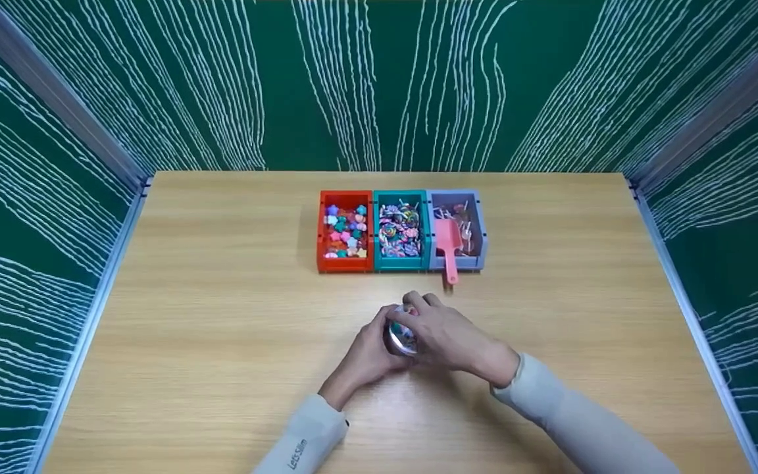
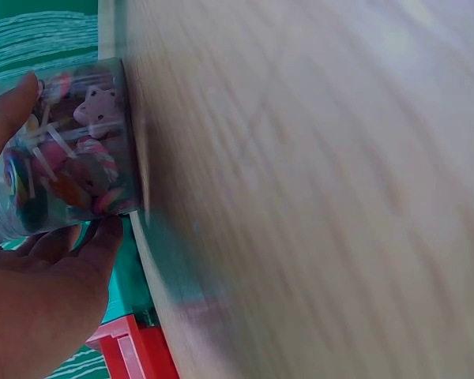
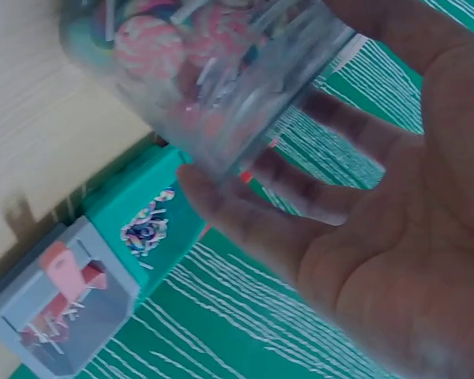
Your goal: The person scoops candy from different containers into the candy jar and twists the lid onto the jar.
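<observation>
A clear jar [image 1: 403, 340] stands between the two hands, close over the table. Lollipops, striped sweets and a pale star piece show through its wall in the left wrist view. My left hand [image 1: 367, 354] grips the jar's side, thumb on one face and fingers round the other. From the right, my right hand [image 1: 451, 334] holds the jar around its upper end with curled fingers. In the right wrist view the fingers of the right hand [image 3: 395, 237] reach along the jar [image 3: 197, 87], whose picture is blurred there.
Beyond the hands three bins stand joined in a row: a red bin [image 1: 346, 264] with star-shaped pieces, a teal bin [image 1: 401, 264] with swirl sweets and a lilac bin [image 1: 478, 260] with lollipops. A pink scoop [image 1: 449, 240] lies over the lilac bin's front edge. Green walls enclose the wooden table [image 1: 208, 316].
</observation>
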{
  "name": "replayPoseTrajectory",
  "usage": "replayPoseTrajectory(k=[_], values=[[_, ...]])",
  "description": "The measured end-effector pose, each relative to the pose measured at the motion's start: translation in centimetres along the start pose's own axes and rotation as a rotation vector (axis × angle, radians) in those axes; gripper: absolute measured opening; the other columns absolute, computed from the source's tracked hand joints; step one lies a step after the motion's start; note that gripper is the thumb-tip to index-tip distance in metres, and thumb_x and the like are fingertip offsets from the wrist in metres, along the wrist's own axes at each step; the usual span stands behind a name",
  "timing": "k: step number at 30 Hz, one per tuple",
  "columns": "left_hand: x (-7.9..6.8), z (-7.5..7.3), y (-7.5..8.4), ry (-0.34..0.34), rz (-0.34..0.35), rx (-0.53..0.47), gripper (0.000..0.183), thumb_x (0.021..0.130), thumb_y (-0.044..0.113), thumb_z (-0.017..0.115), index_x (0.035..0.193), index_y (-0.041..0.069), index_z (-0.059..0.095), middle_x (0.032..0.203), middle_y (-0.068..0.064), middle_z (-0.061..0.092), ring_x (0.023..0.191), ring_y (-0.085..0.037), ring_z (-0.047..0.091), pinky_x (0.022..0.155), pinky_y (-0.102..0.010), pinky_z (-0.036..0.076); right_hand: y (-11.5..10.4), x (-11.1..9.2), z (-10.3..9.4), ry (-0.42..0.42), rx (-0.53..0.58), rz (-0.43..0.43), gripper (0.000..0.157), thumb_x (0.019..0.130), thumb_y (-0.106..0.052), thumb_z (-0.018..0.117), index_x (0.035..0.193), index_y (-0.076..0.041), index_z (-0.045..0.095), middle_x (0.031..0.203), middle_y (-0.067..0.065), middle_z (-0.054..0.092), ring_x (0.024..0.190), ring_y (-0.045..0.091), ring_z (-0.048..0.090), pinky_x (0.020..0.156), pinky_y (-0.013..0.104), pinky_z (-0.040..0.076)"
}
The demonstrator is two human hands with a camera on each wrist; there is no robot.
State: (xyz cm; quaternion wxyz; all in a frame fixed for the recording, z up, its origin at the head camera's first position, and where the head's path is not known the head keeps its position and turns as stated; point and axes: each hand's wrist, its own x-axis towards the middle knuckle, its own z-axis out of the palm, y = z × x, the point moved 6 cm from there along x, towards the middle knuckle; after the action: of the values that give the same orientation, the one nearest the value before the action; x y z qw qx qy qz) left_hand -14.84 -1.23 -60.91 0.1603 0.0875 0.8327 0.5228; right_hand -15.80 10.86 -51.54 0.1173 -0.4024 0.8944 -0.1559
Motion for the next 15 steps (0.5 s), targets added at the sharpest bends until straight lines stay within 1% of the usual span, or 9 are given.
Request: replayPoseTrajectory(k=[4,7,10,12,15], values=[[-0.04,0.07,0.12,-0.007,0.01,-0.015,0.092,0.081,0.02,0.092,0.157,0.014,0.04,0.158,-0.013,0.051,0.146,-0.03,0.049,0.123,-0.05,0.037,0.42,-0.04,-0.27,-0.004,0.056,-0.031,0.074,0.079,-0.009,0.094,0.145,-0.016,0.061,0.136,0.016,0.057,0.12,0.036,0.057,0.1,0.052,0.058],[-0.09,0.04,0.19,-0.006,0.02,-0.019,0.094,0.08,0.022,0.093,0.157,0.014,0.04,0.158,-0.011,0.051,0.145,-0.029,0.049,0.122,-0.049,0.038,0.66,0.04,-0.4,-0.021,0.082,-0.045,0.074,0.079,-0.005,0.092,0.145,-0.019,0.062,0.136,0.015,0.057,0.121,0.035,0.057,0.103,0.052,0.056],[-0.17,-0.01,0.13,-0.003,0.016,-0.017,0.095,0.08,0.025,0.094,0.158,0.014,0.04,0.158,-0.01,0.051,0.144,-0.029,0.05,0.122,-0.049,0.038,0.78,0.1,-0.44,-0.038,0.096,-0.063,0.076,0.078,-0.001,0.091,0.146,-0.02,0.062,0.138,0.015,0.057,0.122,0.036,0.056,0.104,0.053,0.055],[-0.19,-0.01,0.07,-0.008,0.006,-0.02,0.096,0.081,0.027,0.094,0.158,0.015,0.039,0.159,-0.009,0.051,0.145,-0.028,0.05,0.122,-0.049,0.038,0.87,0.09,-0.37,-0.057,0.103,-0.064,0.078,0.078,-0.001,0.091,0.147,-0.02,0.061,0.14,0.015,0.056,0.124,0.037,0.055,0.105,0.054,0.055],[-0.14,0.04,-0.04,-0.017,-0.009,-0.026,0.095,0.081,0.03,0.094,0.158,0.017,0.039,0.159,-0.008,0.051,0.145,-0.028,0.05,0.122,-0.049,0.038,1.08,0.08,-0.19,-0.092,0.105,-0.043,0.08,0.078,-0.002,0.092,0.149,-0.022,0.059,0.144,0.015,0.053,0.128,0.038,0.053,0.105,0.056,0.054]])
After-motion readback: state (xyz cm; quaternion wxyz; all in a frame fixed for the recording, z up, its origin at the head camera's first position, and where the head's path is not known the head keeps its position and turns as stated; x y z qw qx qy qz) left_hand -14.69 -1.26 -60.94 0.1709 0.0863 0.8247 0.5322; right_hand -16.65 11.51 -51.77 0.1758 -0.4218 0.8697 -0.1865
